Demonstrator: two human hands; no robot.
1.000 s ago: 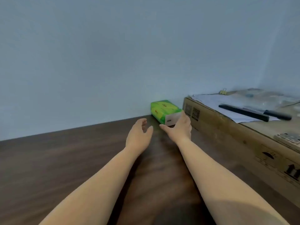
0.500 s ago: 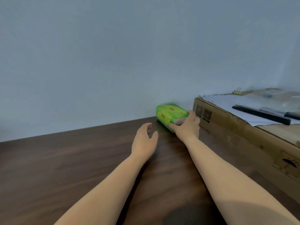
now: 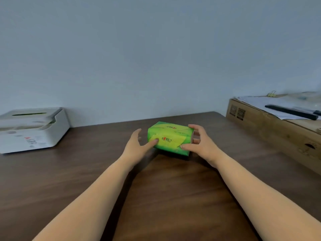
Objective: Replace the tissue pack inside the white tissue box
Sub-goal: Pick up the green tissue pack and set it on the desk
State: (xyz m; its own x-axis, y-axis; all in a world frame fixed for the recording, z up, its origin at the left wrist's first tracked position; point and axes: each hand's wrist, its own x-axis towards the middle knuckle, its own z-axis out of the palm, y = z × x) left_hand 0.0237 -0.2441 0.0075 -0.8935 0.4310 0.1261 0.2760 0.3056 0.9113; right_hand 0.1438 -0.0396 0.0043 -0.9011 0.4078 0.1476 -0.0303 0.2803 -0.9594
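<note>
A green tissue pack (image 3: 169, 136) with red lettering sits in the middle of the dark wooden table (image 3: 156, 188), between my two hands. My right hand (image 3: 201, 145) grips its right end, thumb on the front face and fingers curled over the far side. My left hand (image 3: 137, 145) is at the pack's left end, with the thumb tip touching the front face and the fingers spread. The white tissue box (image 3: 33, 129) stands at the far left against the wall, with a slot in its lid and a label on its front.
A long cardboard box (image 3: 278, 134) lies along the right edge of the table, with papers (image 3: 271, 105), a black bar (image 3: 291, 112) and a yellow binder clip (image 3: 271, 93) on top. A plain wall runs behind the table.
My right hand has pulled the green pack away from the cardboard box toward the table's middle. My left hand has come up to its left end. The view swung left and the white box appeared.
</note>
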